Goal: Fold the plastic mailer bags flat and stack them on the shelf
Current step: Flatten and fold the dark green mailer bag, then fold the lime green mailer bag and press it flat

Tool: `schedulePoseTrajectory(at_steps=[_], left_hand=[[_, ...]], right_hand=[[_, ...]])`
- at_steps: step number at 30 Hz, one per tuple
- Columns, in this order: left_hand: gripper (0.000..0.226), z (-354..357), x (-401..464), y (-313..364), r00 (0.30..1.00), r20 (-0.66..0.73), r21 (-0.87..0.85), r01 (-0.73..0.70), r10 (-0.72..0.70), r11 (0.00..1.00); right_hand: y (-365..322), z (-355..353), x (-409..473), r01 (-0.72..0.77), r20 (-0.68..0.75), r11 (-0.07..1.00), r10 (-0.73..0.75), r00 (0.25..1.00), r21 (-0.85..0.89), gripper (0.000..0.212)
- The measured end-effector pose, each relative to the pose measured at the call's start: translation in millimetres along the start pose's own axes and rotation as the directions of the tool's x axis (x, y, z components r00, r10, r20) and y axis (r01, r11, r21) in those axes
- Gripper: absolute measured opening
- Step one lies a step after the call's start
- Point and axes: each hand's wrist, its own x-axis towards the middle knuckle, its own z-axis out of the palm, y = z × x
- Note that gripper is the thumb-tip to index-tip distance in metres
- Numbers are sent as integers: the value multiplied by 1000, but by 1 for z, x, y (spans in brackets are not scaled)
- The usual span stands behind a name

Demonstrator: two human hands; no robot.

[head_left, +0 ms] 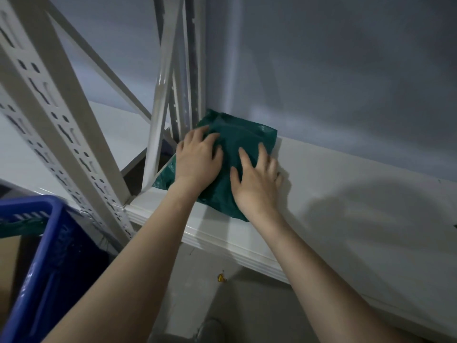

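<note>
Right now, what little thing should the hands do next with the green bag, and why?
Probably press and smooth it flatter. Both the left hand and right hand lie spread on the green mailer bags in the corner of the white shelf, and the plastic looks puffy and wrinkled near the back.

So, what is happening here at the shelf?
A person presses both palms on a dark green mailer bag lying on the white shelf, near the corner post. The left hand and right hand lie flat on it, fingers spread. A blue basket stands at lower left.
</note>
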Motion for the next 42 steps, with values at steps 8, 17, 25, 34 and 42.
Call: schedulePoseTrajectory(at_steps=[8,17,25,34,42], left_hand=[[57,15,-3,-1,955,296,104,-9,-23,995],[58,7,-8,51,980,151,86,-142,128,986],[58,21,-21,143,947,201,7,-257,251,966],[56,53,-70,270,881,183,-195,-402,436,895],[56,93,-111,369,791,224,-299,-501,570,812]], right_hand=[[14,-6,6,75,259,984,-115,959,159,52],[77,-52,0,29,50,999,-28,998,-25,59],[158,-114,-27,-83,-63,990,77,995,-110,58],[283,-197,-89,-270,-193,943,233,953,-196,55],[384,-250,-152,-452,-245,853,394,886,-262,59]])
